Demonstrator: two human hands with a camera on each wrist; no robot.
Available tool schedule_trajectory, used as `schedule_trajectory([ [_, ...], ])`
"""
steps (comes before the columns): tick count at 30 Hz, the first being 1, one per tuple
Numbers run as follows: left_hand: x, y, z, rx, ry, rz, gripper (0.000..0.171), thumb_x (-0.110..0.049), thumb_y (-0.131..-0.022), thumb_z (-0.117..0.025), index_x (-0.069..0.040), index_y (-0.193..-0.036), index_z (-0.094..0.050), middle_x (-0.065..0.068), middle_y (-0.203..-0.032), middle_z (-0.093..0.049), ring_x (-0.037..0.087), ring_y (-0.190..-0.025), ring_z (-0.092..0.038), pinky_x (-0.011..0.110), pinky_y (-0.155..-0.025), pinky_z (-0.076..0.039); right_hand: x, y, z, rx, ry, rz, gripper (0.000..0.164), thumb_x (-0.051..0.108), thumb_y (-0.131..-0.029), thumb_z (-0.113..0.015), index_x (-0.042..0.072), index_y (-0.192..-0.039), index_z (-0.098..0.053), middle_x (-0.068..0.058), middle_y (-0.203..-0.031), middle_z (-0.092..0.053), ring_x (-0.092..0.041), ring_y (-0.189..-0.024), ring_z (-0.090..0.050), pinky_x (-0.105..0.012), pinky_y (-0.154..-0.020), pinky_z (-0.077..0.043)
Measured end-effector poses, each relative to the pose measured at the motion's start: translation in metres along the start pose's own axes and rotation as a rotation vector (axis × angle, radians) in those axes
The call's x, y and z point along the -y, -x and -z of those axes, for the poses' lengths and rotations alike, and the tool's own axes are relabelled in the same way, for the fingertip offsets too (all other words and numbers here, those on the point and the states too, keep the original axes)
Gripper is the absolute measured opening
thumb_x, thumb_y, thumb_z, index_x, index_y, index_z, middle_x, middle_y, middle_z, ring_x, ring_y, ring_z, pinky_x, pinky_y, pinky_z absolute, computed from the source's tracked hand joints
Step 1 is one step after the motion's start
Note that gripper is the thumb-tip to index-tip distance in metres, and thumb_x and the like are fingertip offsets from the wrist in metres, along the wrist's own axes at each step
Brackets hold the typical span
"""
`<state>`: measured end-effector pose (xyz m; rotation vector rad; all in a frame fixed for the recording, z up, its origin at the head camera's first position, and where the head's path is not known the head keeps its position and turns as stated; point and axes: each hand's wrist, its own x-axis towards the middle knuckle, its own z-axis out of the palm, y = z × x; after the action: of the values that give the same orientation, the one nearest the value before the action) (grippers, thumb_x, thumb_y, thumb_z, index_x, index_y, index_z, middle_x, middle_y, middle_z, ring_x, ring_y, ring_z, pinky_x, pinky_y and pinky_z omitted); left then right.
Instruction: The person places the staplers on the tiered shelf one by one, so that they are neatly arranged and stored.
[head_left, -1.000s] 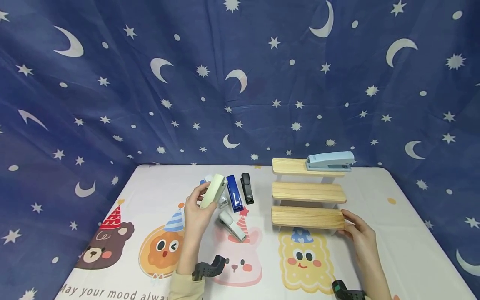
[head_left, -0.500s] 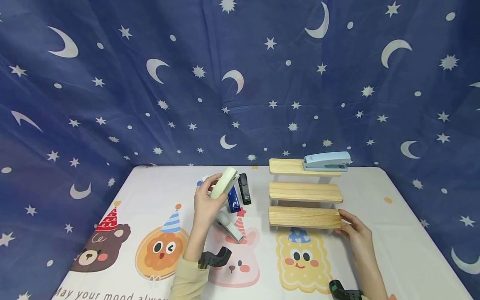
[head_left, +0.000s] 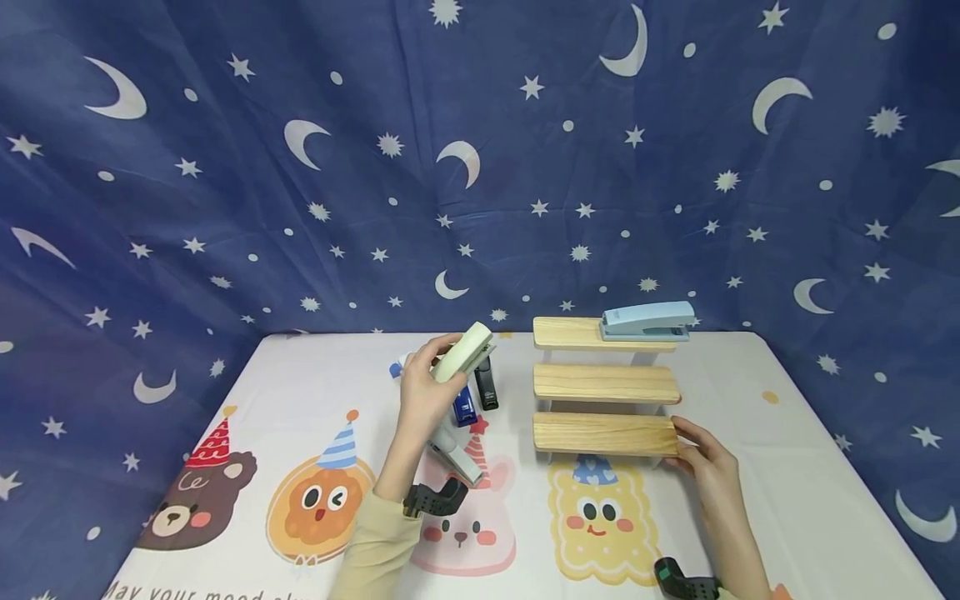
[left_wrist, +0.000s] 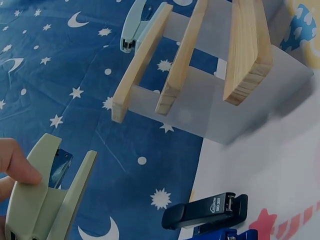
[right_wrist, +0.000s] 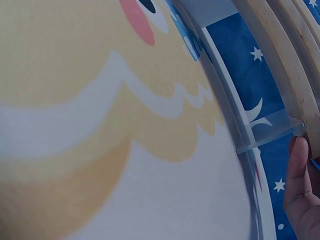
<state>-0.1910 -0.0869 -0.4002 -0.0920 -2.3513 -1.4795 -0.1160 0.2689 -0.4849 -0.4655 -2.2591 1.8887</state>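
Note:
My left hand (head_left: pixel 422 396) grips a pale green stapler (head_left: pixel 467 352) by its sides, raised over the table and tilted. In the left wrist view the stapler (left_wrist: pixel 35 200) has its arm and base spread apart, with fingers on the arm. My right hand (head_left: pixel 708 467) holds the right end of the lowest board of a three-tier wooden shelf (head_left: pixel 603 434); in the right wrist view the thumb (right_wrist: pixel 298 155) lies against the board's end. A light blue stapler (head_left: pixel 648 320) sits on the top tier, toward its right end.
Below and behind my left hand lie a dark blue stapler (head_left: pixel 464 408), a black stapler (head_left: pixel 487 390) and a light grey stapler (head_left: pixel 461 461). A blue-and-white item (head_left: pixel 397 368) is mostly hidden by that hand. A starry blue curtain (head_left: pixel 480 225) hangs behind the white table.
My left hand has carried the pale green stapler right and slightly up, toward the shelf, covering part of the dark blue stapler. My right hand stays at the shelf's end.

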Motion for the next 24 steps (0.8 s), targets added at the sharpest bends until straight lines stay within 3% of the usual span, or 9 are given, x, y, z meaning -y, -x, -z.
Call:
schedule_trajectory([
  [11,-0.015,-0.007,-0.012,0.071,-0.041,-0.034,0.050,-0.004,-0.072,-0.068,-0.023,-0.118,-0.067,0.003,-0.111,-0.070,0.023,-0.099,-0.051,0.036,-0.079,-0.041,0.000,0.000,0.000,-0.001,0.028,-0.003,0.042,0.005,-0.097,-0.041,-0.003,-0.138,-0.046,0.019,-0.110,-0.050,0.006,-0.084,-0.057,-0.013,-0.073,-0.051],
  [24,-0.026,-0.021,-0.027,0.129,-0.131,-0.135,0.050,-0.005,-0.073,-0.068,-0.023,-0.120,-0.066,0.003,-0.111,-0.070,0.021,-0.093,-0.049,0.035,-0.076,-0.041,-0.005,-0.003,0.000,-0.005,0.031,0.001,0.042,0.005,-0.096,-0.041,-0.003,-0.137,-0.046,0.007,-0.119,-0.050,0.005,-0.085,-0.056,-0.013,-0.073,-0.052],
])
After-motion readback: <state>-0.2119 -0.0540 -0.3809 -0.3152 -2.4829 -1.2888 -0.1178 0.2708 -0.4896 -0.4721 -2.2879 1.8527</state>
